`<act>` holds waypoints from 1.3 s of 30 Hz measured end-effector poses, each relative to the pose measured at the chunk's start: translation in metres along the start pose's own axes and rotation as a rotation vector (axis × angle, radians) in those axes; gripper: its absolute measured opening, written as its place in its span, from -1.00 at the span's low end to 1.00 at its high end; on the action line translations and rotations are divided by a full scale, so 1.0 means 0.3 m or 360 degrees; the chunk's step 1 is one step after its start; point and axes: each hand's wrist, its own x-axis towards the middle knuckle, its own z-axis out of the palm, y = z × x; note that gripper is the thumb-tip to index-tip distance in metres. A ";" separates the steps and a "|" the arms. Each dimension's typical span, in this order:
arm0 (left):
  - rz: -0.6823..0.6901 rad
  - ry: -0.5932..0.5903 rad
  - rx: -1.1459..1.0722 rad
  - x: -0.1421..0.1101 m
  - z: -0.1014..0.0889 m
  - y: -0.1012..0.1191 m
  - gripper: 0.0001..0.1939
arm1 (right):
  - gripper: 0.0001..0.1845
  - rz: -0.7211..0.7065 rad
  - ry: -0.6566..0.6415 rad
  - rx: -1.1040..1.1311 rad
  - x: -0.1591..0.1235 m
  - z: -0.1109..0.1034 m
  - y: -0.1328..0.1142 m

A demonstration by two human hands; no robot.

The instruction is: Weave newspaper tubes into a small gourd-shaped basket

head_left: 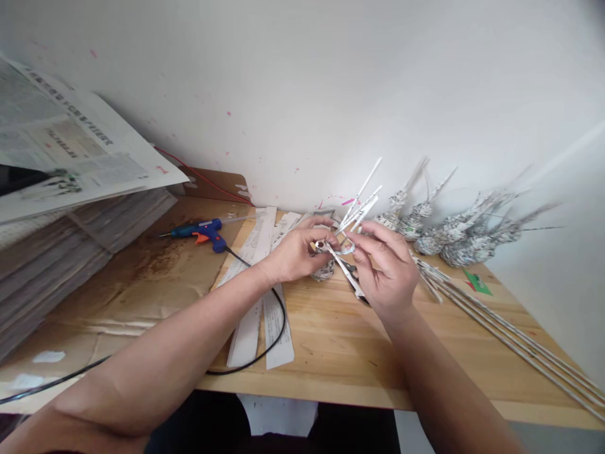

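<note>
My left hand (302, 251) is closed around a small woven piece made of rolled newspaper tubes. Its rounded body (324, 271) shows below my fingers, and several thin paper tubes (362, 205) stick up from it toward the wall. At its right side, my right hand (387, 261) pinches a paper tube between thumb and forefinger. One more tube (343, 268) slants down from the piece toward my right palm. Beneath that palm is a partly hidden object with dark parts, whose kind I cannot make out.
A blue glue gun (198, 232) lies on cardboard at left, its black cord (283, 315) looping over newspaper strips (278, 328). Newspapers (94, 151) are stacked far left. Several woven newspaper pieces (467, 243) stand by the wall, and long paper tubes (510, 334) lie at right.
</note>
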 end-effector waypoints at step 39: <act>0.0072 -0.0026 0.0123 -0.018 0.029 0.000 -0.83 | -0.61 0.1286 -0.0192 0.1432 0.024 0.011 -0.031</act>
